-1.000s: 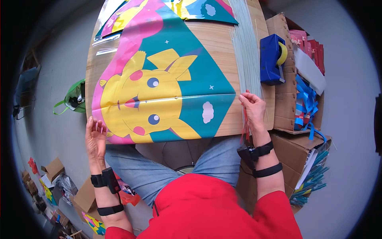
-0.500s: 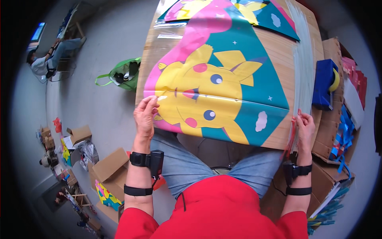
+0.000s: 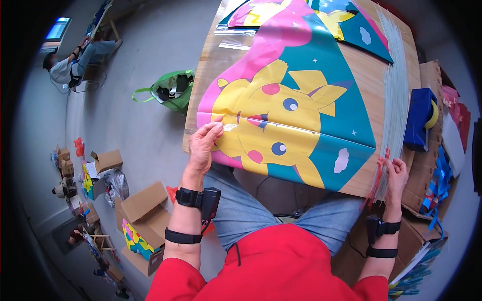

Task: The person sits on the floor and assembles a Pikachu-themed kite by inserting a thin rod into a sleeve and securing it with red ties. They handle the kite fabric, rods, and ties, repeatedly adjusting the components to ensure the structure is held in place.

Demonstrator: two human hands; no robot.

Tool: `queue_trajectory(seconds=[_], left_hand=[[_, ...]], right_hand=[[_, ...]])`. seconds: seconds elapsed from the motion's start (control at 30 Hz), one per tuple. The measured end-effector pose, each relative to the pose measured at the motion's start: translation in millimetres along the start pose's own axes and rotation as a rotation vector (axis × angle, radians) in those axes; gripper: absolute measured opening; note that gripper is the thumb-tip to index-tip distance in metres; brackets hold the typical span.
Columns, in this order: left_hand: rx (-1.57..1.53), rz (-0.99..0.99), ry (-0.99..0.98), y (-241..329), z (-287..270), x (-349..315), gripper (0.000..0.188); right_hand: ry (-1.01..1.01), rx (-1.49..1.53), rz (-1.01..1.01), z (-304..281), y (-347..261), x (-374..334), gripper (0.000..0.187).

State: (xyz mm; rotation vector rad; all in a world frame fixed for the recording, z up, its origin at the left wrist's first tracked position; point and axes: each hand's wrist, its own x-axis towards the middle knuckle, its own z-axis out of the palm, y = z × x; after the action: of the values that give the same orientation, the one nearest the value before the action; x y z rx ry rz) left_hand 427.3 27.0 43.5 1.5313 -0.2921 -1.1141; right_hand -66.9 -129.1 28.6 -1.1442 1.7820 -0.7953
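Head view: remotely, I see L hand (image 3: 203, 145), up from printed sheet's (image 3: 311, 125) near-L edge, now at its crease's L end; R hand's (image 3: 396, 174) by red strips (image 3: 374, 185), just off sheet's R tip. Can't tell either grip. Sheet's atop table (image 3: 366, 80).

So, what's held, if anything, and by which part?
Cannot tell: the left hand is over the printed sheet at its left, the right hand at the red strips.

Smooth grey floor (image 3: 145, 140), greyish wall (image 3: 49, 118) at left, bright bluish pane (image 3: 57, 30) upper left, wooden-legged bench (image 3: 113, 26) near it
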Motion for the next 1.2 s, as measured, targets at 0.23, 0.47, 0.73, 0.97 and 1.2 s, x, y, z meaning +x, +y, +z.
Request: queue_trajectory(seconds=[0.23,0.47,0.73,0.97,1.2], left_hand=[[0.049,0.129,-0.033,4,0,7,0.015],[-0.279,0.029,0.047,9,-2,2,0.021],[-0.284,-0.022,0.046,10,8,1,0.032],[-0.239,-0.064,0.024,22,10,1,0.036],[-0.277,-0.112,-0.04,27,5,2,0.039]], right_hand=[[-0.02,-0.001,0.023,-5,2,0,0.021],[-0.099,0.03,0.013,16,-19,-10,0.021],[-0.084,0.031,0.012,12,-15,-9,0.021],[-0.084,0.022,0.02,8,-9,-9,0.021],[-0.069,-0.001,0.029,7,-5,-8,0.023]])
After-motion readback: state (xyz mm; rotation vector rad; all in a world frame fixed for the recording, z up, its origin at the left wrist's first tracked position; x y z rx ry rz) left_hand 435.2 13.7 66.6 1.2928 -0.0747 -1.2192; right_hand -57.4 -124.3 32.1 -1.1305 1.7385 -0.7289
